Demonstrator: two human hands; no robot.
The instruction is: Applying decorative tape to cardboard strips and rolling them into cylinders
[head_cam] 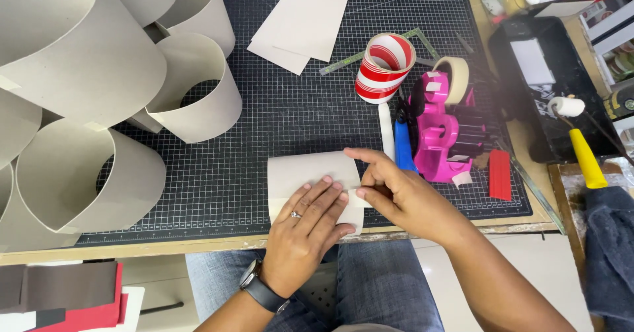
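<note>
A small curled sheet of pale grey card [300, 171] lies on the black gridded cutting mat [264, 140] near the table's front edge. My left hand [307, 229], with a ring and a wristwatch, lies flat on the card, fingers spread, pressing it down. My right hand [396, 193] rests at the card's right edge, thumb and fingers pinched on the seam, where a small strip of tape seems to lie. A pink tape dispenser [446, 137] with a roll of beige masking tape [452, 77] stands just right of my right hand.
Several rolled grey card cylinders [92, 173] crowd the mat's left side. Flat card sheets [307, 18] lie at the top. A red and white striped tube [384, 66], a blue knife [404, 146], a red block [500, 173], a black tray [548, 74] and a yellow-handled roller [584, 153] sit to the right.
</note>
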